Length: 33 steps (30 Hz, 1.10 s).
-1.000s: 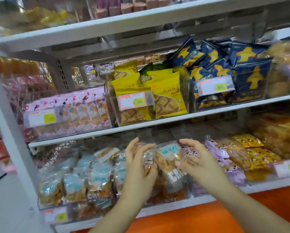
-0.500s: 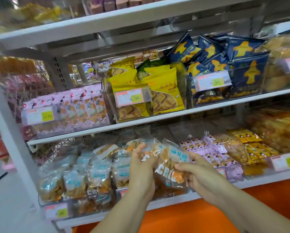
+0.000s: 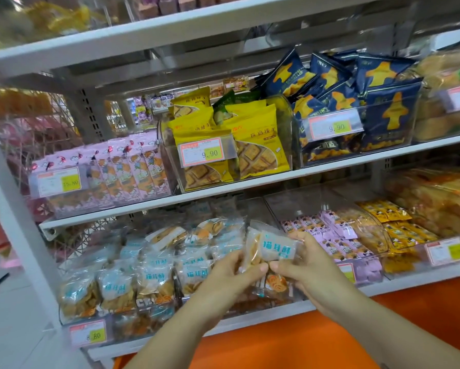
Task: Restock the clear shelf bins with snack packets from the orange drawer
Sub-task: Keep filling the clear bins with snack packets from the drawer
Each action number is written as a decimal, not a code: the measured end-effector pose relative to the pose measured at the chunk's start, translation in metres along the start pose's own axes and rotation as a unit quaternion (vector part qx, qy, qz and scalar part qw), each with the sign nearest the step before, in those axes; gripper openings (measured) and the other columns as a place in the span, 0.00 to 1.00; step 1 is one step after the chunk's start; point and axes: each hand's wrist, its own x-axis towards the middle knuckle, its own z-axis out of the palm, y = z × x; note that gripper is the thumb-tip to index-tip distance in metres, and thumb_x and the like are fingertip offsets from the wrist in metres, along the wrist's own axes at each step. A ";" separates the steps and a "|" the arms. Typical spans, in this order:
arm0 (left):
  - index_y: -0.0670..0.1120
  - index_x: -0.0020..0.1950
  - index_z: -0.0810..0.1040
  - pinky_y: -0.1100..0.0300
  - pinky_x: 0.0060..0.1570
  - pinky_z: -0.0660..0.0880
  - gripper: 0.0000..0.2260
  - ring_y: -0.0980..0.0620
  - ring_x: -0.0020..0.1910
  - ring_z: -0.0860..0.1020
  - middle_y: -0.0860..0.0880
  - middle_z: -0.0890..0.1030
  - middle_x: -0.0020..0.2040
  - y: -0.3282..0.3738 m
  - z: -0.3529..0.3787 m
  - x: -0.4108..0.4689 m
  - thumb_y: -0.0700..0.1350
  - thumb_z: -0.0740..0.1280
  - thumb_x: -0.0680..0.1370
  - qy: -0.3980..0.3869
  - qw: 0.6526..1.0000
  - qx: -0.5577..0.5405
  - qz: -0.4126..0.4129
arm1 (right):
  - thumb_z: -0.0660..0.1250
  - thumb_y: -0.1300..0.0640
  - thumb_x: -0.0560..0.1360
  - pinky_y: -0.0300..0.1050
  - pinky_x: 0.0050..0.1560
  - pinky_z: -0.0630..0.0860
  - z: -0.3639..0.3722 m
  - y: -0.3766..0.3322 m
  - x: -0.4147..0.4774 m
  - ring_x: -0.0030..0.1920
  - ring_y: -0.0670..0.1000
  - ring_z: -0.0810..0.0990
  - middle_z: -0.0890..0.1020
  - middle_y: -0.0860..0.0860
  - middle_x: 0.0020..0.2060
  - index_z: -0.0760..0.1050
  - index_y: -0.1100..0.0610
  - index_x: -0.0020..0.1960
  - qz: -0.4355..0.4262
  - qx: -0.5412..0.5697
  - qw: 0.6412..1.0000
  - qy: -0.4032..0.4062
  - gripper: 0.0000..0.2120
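Observation:
Both hands hold clear snack packets (image 3: 274, 249) with blue lettering and orange crisps, just over the front of a clear shelf bin (image 3: 298, 298) on the lowest shelf. My left hand (image 3: 233, 275) grips the left packets, thumb on the front. My right hand (image 3: 312, 267) pinches the right packet from its right side. The two thumbs almost touch. More packets of the same kind (image 3: 154, 278) fill that bin and the bin to its left. The orange drawer (image 3: 303, 342) shows below the shelf; its inside is out of view.
Neighbouring clear bins hold pink-wrapped bars (image 3: 335, 235) and small yellow packets (image 3: 399, 225) to the right. The shelf above carries pink packets (image 3: 127, 171), yellow biscuit bags (image 3: 253, 145) and dark blue bags (image 3: 356, 102). A white shelf post (image 3: 18, 222) stands at left, beside grey floor.
Both hands have drawn the packets down and toward me, from inside the bin to its front edge. The hands have closed together until the thumbs nearly meet. The camera moved nearer.

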 end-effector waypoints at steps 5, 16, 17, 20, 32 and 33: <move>0.51 0.59 0.76 0.53 0.54 0.79 0.14 0.54 0.51 0.82 0.53 0.82 0.54 0.002 -0.016 -0.003 0.42 0.70 0.75 0.019 0.996 0.069 0.046 | 0.77 0.52 0.62 0.53 0.54 0.79 -0.006 -0.011 0.000 0.56 0.49 0.80 0.78 0.46 0.59 0.66 0.43 0.59 -0.060 -0.099 0.992 -0.052 0.30; 0.69 0.60 0.66 0.62 0.58 0.74 0.23 0.65 0.59 0.72 0.66 0.71 0.62 0.008 -0.019 -0.002 0.49 0.72 0.73 0.040 0.959 0.236 0.150 | 0.75 0.56 0.69 0.39 0.56 0.77 -0.021 -0.021 0.002 0.53 0.37 0.79 0.81 0.42 0.53 0.70 0.42 0.59 -0.139 -0.295 0.943 -0.071 0.24; 0.68 0.60 0.66 0.64 0.58 0.72 0.21 0.67 0.59 0.71 0.66 0.70 0.61 0.009 -0.022 -0.001 0.51 0.71 0.74 0.069 0.947 0.264 0.170 | 0.75 0.57 0.69 0.35 0.54 0.76 -0.024 -0.021 0.004 0.52 0.36 0.79 0.80 0.41 0.52 0.70 0.42 0.58 -0.147 -0.296 0.943 -0.042 0.23; 0.59 0.63 0.72 0.60 0.62 0.70 0.15 0.62 0.59 0.72 0.60 0.72 0.60 0.003 -0.040 0.012 0.50 0.66 0.77 0.175 0.887 0.374 0.207 | 0.73 0.61 0.71 0.29 0.47 0.74 -0.029 -0.019 0.017 0.49 0.34 0.78 0.78 0.40 0.50 0.68 0.46 0.57 -0.182 -0.300 0.935 0.046 0.21; 0.57 0.68 0.71 0.49 0.65 0.63 0.17 0.48 0.65 0.70 0.52 0.75 0.65 0.005 -0.065 0.106 0.57 0.58 0.80 0.199 0.804 0.555 0.072 | 0.72 0.65 0.71 0.23 0.39 0.66 -0.019 0.014 0.149 0.54 0.47 0.75 0.77 0.52 0.51 0.70 0.54 0.51 -0.197 -0.316 0.923 0.098 0.15; 0.56 0.68 0.71 0.49 0.64 0.65 0.17 0.46 0.65 0.71 0.50 0.76 0.65 0.007 -0.065 0.116 0.57 0.58 0.80 0.191 0.812 0.549 0.051 | 0.73 0.63 0.71 0.27 0.42 0.66 -0.020 0.017 0.162 0.55 0.49 0.76 0.78 0.53 0.52 0.71 0.55 0.53 -0.200 -0.337 0.914 0.105 0.15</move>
